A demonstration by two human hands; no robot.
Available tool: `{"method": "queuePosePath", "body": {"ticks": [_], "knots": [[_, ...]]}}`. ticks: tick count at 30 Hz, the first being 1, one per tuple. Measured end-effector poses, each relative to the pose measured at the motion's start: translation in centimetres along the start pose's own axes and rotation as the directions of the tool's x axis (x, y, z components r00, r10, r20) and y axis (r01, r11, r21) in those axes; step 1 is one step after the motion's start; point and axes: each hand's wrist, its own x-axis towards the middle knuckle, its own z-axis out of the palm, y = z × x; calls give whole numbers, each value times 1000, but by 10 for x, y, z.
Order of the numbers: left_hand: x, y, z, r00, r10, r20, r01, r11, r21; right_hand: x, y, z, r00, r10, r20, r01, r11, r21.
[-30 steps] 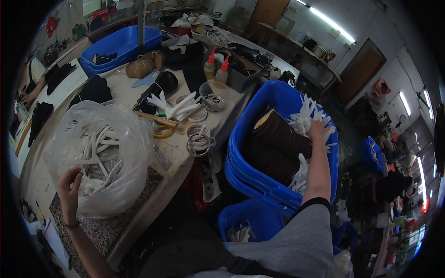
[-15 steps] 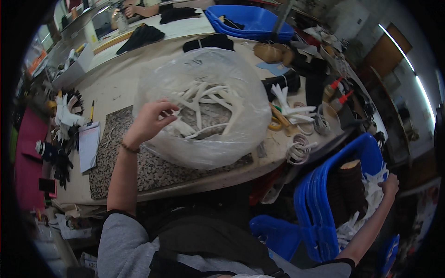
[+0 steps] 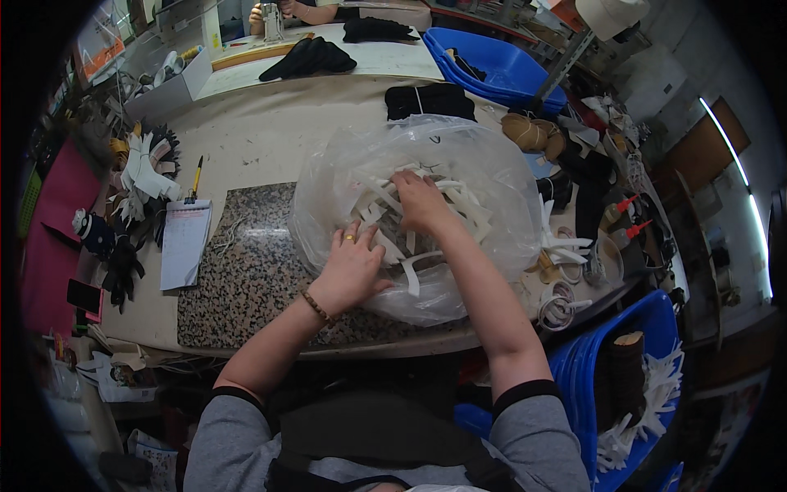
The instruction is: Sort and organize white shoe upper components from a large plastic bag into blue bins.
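Now the right hand (image 3: pixel 420 202) has come over from the blue bin (image 3: pixel 590 361) into the clear plastic bag (image 3: pixel 484 164), fingers curled among white strips (image 3: pixel 385 193). The left hand (image 3: pixel 351 266) lies open, flat against the bag's near side.

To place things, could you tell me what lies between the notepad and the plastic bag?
Only the bare speckled stone slab, in the head view.
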Motion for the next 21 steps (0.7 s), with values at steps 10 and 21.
{"method": "queuePosePath", "body": {"ticks": [10, 21], "knots": [[48, -66, -24, 993, -18, -116, -19, 951, -308, 8, 10, 1, 920, -164, 355, 180, 984, -11], [58, -103, -34, 991, -5, 131, 65, 886, -459, -75, 6, -135, 956, 172, -239, -26, 859, 512]]}}
